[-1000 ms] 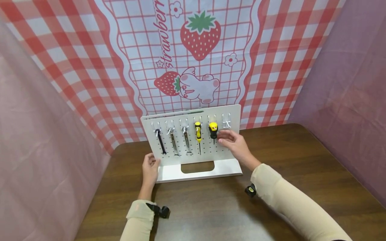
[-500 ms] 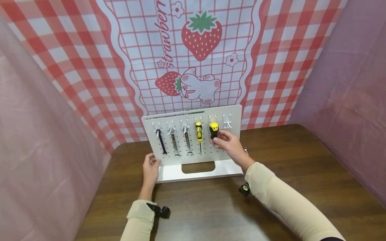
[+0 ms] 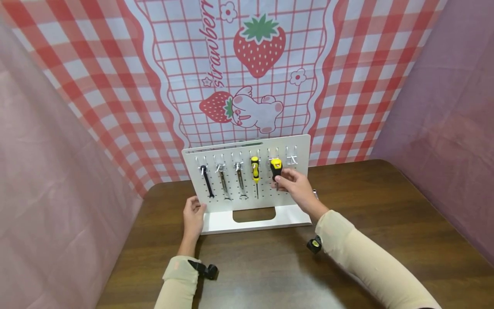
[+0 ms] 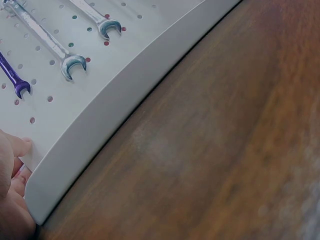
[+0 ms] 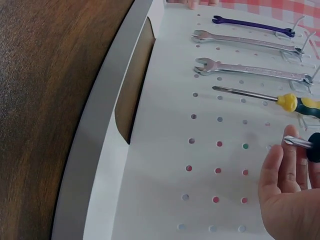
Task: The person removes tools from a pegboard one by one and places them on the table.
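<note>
A white pegboard stand (image 3: 266,201) stands upright on the table. My left hand (image 3: 193,216) grips its lower left edge, and in the left wrist view the thumb (image 4: 20,146) lies on the board's front. At the board's right half, my right hand (image 3: 297,186) pinches a stubby screwdriver (image 3: 276,168) with a yellow-and-black handle, low on the handle, close in front of its hook. Its short metal shaft (image 5: 298,142) shows against the fingers in the right wrist view. Left of it hangs a longer yellow-and-black screwdriver (image 3: 255,169).
Farther left hang a dark wrench (image 3: 207,182) and two silver wrenches, one of them (image 3: 240,178) beside the longer screwdriver. A bare hook (image 3: 292,159) sits at the board's right end. Behind the right edge shows a small shiny metal thing (image 3: 315,194). The brown wooden table (image 3: 254,270) extends in front.
My right hand has moved left onto the stubby screwdriver and taken hold of its handle. The screwdriver has shifted slightly right and down. My left hand has stayed at the board's edge.
</note>
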Demonstrator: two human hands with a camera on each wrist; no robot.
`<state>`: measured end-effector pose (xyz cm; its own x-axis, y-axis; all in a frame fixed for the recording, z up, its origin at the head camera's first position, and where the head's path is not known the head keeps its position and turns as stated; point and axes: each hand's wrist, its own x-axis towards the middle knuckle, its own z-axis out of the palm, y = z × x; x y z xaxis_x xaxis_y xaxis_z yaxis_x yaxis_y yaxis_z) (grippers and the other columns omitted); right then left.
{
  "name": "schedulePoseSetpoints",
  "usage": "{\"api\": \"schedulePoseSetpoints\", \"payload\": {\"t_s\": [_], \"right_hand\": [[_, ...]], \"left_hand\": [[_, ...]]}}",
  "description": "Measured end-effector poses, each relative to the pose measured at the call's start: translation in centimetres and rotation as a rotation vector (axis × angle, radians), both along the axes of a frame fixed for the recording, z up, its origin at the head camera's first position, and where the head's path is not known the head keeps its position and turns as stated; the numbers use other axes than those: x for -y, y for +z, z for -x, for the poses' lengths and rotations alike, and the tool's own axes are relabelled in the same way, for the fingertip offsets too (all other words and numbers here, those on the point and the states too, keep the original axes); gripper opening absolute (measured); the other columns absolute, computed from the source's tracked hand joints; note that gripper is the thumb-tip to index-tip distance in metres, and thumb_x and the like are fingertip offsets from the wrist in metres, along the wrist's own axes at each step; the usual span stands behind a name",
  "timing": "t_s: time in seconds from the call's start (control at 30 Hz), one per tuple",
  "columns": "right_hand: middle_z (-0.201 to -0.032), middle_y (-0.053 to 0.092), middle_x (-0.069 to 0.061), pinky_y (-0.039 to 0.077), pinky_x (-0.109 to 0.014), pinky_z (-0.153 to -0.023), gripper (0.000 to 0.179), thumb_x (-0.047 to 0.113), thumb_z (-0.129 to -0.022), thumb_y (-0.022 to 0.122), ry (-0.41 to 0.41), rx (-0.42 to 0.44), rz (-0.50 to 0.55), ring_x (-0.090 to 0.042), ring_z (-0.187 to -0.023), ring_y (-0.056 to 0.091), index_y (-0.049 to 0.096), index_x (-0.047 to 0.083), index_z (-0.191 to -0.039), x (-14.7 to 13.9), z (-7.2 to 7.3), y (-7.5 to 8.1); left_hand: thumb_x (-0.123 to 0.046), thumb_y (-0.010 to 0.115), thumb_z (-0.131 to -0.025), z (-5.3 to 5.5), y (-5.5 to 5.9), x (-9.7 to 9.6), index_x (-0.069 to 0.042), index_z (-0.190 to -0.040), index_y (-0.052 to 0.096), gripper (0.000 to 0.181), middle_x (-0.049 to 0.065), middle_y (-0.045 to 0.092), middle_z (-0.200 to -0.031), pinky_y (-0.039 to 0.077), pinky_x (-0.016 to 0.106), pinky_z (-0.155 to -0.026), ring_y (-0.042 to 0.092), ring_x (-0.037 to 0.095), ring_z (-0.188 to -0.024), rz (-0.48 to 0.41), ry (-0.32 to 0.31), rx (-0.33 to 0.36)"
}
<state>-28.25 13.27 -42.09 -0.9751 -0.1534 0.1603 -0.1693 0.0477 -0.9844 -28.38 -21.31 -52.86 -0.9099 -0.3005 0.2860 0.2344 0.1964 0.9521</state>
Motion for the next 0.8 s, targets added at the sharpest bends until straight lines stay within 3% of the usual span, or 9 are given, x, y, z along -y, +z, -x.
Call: {"api": "schedulePoseSetpoints", "payload": {"t_s": [0.33,0.6,0.73,0.8], "right_hand": [[-0.112,0.064,-0.023,0.058,-0.033,-0.085,0.035,0.016,-0.098,0.068,0.005,-0.021,0.015,-0.041,-0.104,0.068,0.057,-0.011,-0.118,-0.4,-1.0,1.0],[-0.104,0.064,-0.02,0.06,-0.036,-0.078,0.029,0.007,-0.096,0.068,0.009,-0.049,0.056,-0.02,-0.085,0.072,0.058,-0.016,-0.11,-0.4,-1.5,1.3],[-0.101,0.065,-0.015,0.06,-0.037,-0.077,0.025,0.006,-0.095,0.068,0.012,-0.063,0.064,-0.018,-0.083,0.072,0.059,-0.014,-0.107,-0.5,-1.9,1.4],[-0.099,0.067,-0.014,0.06,-0.037,-0.077,0.025,0.007,-0.095,0.068,0.016,-0.071,0.064,-0.018,-0.083,0.072,0.06,-0.014,-0.106,-0.5,-2.0,1.5]], "left_hand": [[0.007,0.06,-0.097,-0.1,0.1,-0.1,0.008,-0.122,0.054,0.026,0.025,0.063,-0.103,0.051,0.016,-0.08,0.06,0.02,-0.091,0.01,0.008,0.012],[0.009,0.061,-0.095,-0.2,0.0,0.0,0.009,-0.121,0.054,0.027,0.025,0.063,-0.1,0.052,0.017,-0.079,0.06,0.015,-0.087,-0.005,0.016,0.0],[0.008,0.061,-0.096,-0.1,0.2,-0.1,0.009,-0.122,0.054,0.027,0.027,0.064,-0.102,0.051,0.015,-0.079,0.061,0.019,-0.09,-0.016,0.009,0.011],[0.01,0.06,-0.095,-0.5,0.8,-0.2,0.011,-0.121,0.054,0.027,0.029,0.063,-0.101,0.051,0.015,-0.078,0.061,0.024,-0.091,-0.02,-0.002,0.002]]}}
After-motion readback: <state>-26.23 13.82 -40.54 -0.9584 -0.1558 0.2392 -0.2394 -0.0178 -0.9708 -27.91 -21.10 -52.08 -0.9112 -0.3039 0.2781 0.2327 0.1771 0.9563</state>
